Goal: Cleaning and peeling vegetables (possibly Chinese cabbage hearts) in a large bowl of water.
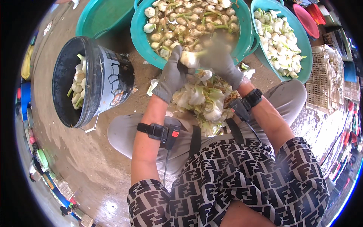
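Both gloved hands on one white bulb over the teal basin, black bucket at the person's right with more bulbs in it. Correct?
Not quite: the black bucket stands at the person's left, as the head view shows. Both gloved hands, left hand and right hand, do hold one white bulb over the teal basin.

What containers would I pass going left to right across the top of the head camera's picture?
Black bucket holding white bulbs → empty teal tub → teal tub of unpeeled bulbs in murky water → teal tub of clean white bulbs → red basin.

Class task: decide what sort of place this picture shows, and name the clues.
Probably an open-air market or produce-washing yard: teal basins of white bulb vegetables, a black bucket on wet concrete ground, and stacked plastic crates.
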Demonstrator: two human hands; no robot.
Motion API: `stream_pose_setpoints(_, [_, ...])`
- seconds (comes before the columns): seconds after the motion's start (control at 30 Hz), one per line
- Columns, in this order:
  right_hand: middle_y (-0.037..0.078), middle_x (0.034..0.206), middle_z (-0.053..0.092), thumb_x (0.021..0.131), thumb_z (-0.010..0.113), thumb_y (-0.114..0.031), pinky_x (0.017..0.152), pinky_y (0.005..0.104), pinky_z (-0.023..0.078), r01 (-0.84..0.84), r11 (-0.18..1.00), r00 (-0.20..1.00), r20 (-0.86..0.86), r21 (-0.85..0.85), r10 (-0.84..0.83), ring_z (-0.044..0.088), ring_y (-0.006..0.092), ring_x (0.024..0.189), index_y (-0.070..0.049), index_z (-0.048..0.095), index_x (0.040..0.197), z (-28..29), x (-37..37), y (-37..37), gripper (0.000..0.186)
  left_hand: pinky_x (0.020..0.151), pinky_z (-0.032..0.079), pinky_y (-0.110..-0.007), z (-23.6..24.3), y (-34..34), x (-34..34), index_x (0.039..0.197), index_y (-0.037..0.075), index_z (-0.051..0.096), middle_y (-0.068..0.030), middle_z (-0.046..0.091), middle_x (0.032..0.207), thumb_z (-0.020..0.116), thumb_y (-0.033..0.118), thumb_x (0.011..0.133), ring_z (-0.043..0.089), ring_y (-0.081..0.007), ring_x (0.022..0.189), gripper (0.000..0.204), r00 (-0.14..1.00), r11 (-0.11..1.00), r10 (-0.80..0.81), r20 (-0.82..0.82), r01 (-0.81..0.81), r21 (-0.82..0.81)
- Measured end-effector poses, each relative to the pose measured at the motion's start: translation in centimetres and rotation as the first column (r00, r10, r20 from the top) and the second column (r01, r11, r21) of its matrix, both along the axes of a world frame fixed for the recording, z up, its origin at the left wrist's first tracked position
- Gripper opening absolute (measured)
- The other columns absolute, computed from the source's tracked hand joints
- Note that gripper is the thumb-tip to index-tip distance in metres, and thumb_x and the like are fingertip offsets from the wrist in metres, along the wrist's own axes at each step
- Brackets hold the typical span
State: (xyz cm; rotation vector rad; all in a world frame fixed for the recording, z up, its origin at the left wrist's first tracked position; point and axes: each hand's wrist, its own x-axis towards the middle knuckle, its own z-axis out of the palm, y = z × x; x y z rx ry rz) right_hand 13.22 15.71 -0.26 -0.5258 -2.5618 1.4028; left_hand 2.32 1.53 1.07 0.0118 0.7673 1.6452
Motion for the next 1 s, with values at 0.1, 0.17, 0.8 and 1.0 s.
stream_pose_setpoints(0.1, [0.0,0.083,0.06,0.075,0.063,-0.002,0.064,0.0219,0.045,0.017,0.995,0.992,-0.121,-0.103,-0.029,0.052,0.0053,0.073,0.001,0.059,0.097,-0.3,0.1,0.0,0.022,0.043,0.039,-0.024,0.5,0.6,1.1,0.087,0.007,0.054,-0.0019,0.054,0.07,0.05,0.043,0.084,0.049,-0.0088,0.054,0.036,0.895,0.963,0.036,-0.444,-0.149,-0.224])
stream_pose_setpoints(0.17, [0.001,0.083,0.06,0.075,0.063,-0.003,0.064,0.0218,0.045,0.024,0.998,0.994,-0.103,-0.058,-0.03,0.052,0.005,0.073,0.002,0.059,0.096,0.1,0.1,-0.5,0.022,0.042,0.039,-0.024,0.3,0.5,1.5,0.088,0.007,0.054,-0.0022,0.054,0.07,0.049,0.043,0.085,0.049,-0.0089,0.052,0.036,0.827,0.946,0.029,-0.561,-0.205,-0.252])
stream_pose_setpoints(0.8, [0.006,0.081,0.059,0.076,0.061,-0.005,0.064,0.0224,0.046,-0.018,0.727,0.97,-0.188,-0.686,-0.154,0.057,0.0116,0.072,0.003,0.055,0.093,-0.3,1.1,-0.7,0.019,0.046,0.038,-0.02,1.4,0.6,0.6,0.091,0.002,0.057,0.0003,0.053,0.067,0.063,0.032,0.079,0.046,-0.0076,0.055,0.032,0.62,0.848,-0.131,-0.773,-0.334,-0.412])
stream_pose_setpoints(1.0, [0.006,0.086,0.059,0.076,0.062,-0.006,0.065,0.0228,0.046,-0.183,0.982,0.939,-0.302,-0.035,0.164,0.057,0.0119,0.073,0.004,0.055,0.096,1.7,1.3,-0.2,0.024,0.043,0.037,-0.02,-3.0,-0.1,-0.2,0.104,0.004,0.049,-0.0008,0.054,0.072,0.056,0.028,0.084,0.048,-0.0087,0.055,0.032,0.982,0.944,0.153,0.109,-0.113,-0.31])
